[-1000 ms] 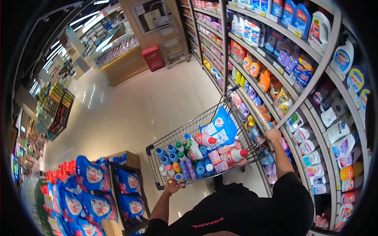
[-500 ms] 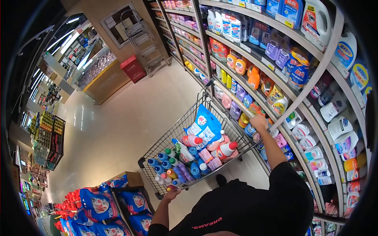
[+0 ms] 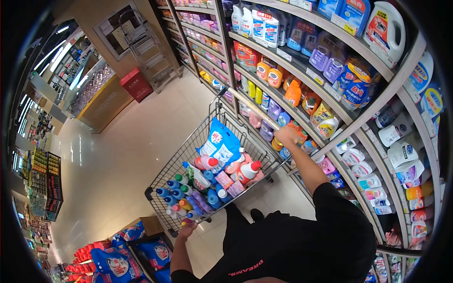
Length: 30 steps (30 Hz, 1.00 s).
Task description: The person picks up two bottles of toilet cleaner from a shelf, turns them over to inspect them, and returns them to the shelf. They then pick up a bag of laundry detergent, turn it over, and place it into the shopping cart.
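My left hand [image 3: 187,229] is closed on the near handle of a wire shopping cart [image 3: 181,155]. The cart holds a blue detergent bag [image 3: 218,144], pink bottles with red caps [image 3: 250,170] and several small blue-capped bottles [image 3: 175,189]. My right hand [image 3: 286,135] reaches past the cart's right side to a low shelf and rests among orange and blue bottles [image 3: 302,141]. Its fingers are hidden, so I cannot tell whether it grips one.
Tall shelves of detergent bottles [image 3: 302,70] line the right side, close beside the cart. A display of blue bags [image 3: 113,262] stands at the lower left. Ahead are a step ladder [image 3: 146,47], a red bin [image 3: 137,85] and a counter [image 3: 101,101] across shiny open floor.
My right hand has moved forward along the low shelf. The cart has shifted along the aisle, and the blue bag display has slid back to the lower left.
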Tool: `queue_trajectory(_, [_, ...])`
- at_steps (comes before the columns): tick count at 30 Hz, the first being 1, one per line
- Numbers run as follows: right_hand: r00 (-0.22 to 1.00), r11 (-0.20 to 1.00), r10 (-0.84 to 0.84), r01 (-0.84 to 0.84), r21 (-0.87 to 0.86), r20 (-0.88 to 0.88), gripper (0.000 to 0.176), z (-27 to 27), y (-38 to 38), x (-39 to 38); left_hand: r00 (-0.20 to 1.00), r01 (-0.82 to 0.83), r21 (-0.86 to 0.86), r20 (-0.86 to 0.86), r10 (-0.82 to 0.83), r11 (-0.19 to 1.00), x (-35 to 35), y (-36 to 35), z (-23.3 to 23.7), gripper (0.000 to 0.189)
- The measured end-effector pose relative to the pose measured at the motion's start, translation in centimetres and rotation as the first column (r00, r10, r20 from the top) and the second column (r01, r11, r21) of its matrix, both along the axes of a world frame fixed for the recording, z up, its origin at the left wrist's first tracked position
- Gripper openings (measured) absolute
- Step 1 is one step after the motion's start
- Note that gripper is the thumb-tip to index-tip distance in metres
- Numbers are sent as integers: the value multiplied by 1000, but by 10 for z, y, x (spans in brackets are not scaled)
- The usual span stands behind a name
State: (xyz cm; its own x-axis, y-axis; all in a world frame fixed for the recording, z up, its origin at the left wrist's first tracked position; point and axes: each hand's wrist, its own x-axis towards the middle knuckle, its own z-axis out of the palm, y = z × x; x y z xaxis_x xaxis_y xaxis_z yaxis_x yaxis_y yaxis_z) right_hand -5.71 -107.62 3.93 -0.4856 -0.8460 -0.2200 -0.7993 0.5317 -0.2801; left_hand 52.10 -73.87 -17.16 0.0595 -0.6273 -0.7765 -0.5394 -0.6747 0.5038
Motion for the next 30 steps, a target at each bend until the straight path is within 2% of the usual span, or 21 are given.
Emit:
queue_trajectory(2, [998, 998, 59, -59, -15, -33, 44, -5, -12, 5, 1000, -10, -20, -20, 10, 1000, 9, -17, 6, 65])
queue_trajectory(4, [999, 999, 21, -23, -40, -30, 41, -5, -20, 18, 997, 14, -11, -75, -15, 1000, 32, -31, -5, 65])
queue_trajectory(9, [1000, 995, -2, 3, -98, 7, 40, -21, -50, 39, 996, 78, -47, -48, -81, 996, 69, -74, -12, 64])
queue_trajectory(12, [1000, 994, -26, 25, -105, -3, 40, -13, -62, 57, 995, 82, -50, -54, -84, 995, 76, -104, 14, 64])
queue_trajectory(14, [999, 994, -39, 38, -103, -16, 39, -3, -67, 73, 994, 109, -30, 15, -108, 994, 87, -124, 25, 63])
queue_trajectory(16, [997, 994, -71, 73, -84, 25, 38, 2, -75, 83, 990, 133, -40, 43, -131, 990, 102, -143, 14, 62])
queue_trajectory(18, [995, 992, -92, 94, -89, 29, 38, 0, -86, 91, 997, 78, -26, -8, -78, 997, 115, -162, 19, 51])
queue_trajectory(22, [994, 991, -107, 108, -72, 17, 38, -6, -99, 117, 996, 47, 24, -79, -45, 999, 148, -197, 28, 52])
queue_trajectory(24, [990, 986, -139, 139, -97, 9, 38, -7, -108, 126, 975, 86, -105, -194, -106, 991, 160, -215, 25, 55])
queue_trajectory(25, [993, 987, -122, 120, -107, -5, 39, -9, -111, 131, 974, 95, -112, -196, -116, 989, 161, -225, 36, 55])
queue_trajectory(27, [993, 986, -121, 121, -117, 3, 40, -7, -119, 141, 983, 0, -86, -180, -16, 996, 160, -240, 64, 50])
queue_trajectory(28, [993, 987, -113, 114, -116, 14, 40, -6, -120, 146, 982, 10, -82, -187, -26, 997, 165, -252, 64, 50])
queue_trajectory(30, [992, 986, -124, 124, -108, 9, 42, -18, -132, 150, 982, 58, 124, -183, -35, 991, 184, -272, 66, 64])
